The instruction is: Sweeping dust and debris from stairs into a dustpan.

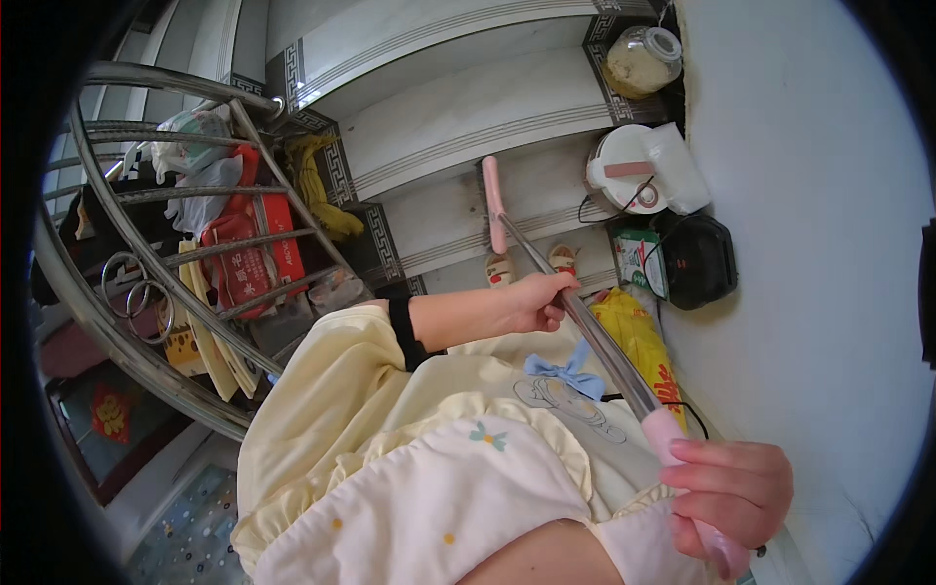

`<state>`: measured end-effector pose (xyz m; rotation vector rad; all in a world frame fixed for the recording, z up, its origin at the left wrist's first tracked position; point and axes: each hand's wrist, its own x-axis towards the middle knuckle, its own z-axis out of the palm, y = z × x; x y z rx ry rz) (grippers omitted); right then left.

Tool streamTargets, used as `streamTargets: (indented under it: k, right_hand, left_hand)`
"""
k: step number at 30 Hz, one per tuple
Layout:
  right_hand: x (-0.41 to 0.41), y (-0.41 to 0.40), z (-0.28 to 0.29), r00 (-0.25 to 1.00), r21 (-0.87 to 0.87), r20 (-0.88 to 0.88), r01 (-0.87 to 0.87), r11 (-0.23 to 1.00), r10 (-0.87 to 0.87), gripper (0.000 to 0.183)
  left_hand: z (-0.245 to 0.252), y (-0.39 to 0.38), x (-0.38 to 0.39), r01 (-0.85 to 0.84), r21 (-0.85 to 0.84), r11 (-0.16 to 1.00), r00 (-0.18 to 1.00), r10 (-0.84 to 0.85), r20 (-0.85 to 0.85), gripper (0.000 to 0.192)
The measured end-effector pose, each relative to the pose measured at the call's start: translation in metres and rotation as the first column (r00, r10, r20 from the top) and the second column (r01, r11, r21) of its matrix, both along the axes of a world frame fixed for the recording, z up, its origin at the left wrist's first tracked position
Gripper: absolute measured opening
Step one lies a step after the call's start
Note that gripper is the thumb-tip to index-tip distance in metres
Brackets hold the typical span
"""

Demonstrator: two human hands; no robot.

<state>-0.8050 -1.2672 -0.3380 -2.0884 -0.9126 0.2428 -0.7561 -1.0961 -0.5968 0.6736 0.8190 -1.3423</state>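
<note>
A long-handled broom slants across the view, with a metal handle (613, 358) and a pink grip (664, 431) at its near end. My left hand (537, 301) is closed around the middle of the metal tube. Lower right, my right hand (735, 486) wraps the pink grip. At the far end, the pink broom head (494, 205) with dark bristles lies across a pale stair step (541, 179). Dark specks and a brownish smudge show on the step left of the bristles. Sandalled feet (563, 258) stand just below the head.
Stair steps rise ahead. A metal railing (256, 146) curves along the left, with bags (238, 256) behind it. Along the right wall (797, 219) stand a jar (643, 62), a white appliance with a cord (625, 172), a black appliance (698, 259) and a yellow bag (635, 336).
</note>
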Motion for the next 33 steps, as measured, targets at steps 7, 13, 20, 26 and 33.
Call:
streamTargets:
  k: [7, 13, 20, 26, 33]
  right_hand:
    - [0.017, -0.033, -0.097, 0.849, -0.176, -0.422, 0.267, 0.948, -0.317, 0.039]
    - [0.040, -0.073, -0.356, 0.597, -0.404, -0.536, 0.440, 0.802, -0.598, 0.037]
    - [0.100, -0.047, -0.631, 0.852, -0.884, -0.140, 0.122, 0.452, -0.504, 0.033]
    - [0.133, -0.039, -0.678, 0.796, -0.956, -0.180, -0.003, 0.294, -0.578, 0.033]
    - [0.144, -0.104, -0.662, 0.883, -0.885, -0.184, 0.042, 0.463, -0.432, 0.021]
  left_hand:
    - [-0.039, 0.033, 0.031, -0.148, 0.002, 0.989, 0.986, 0.148, 0.076, 0.014]
    - [-0.043, 0.082, 0.055, -0.117, -0.138, 0.983, 0.993, 0.116, -0.014, 0.021]
    - [-0.066, 0.068, 0.042, 0.028, 0.170, 0.985, 0.990, -0.051, 0.132, 0.033]
    - [-0.062, 0.080, 0.039, -0.251, 0.155, 0.955, 0.966, 0.237, 0.102, 0.039]
    - [-0.073, 0.064, 0.037, -0.131, 0.219, 0.967, 0.990, 0.114, 0.089, 0.044]
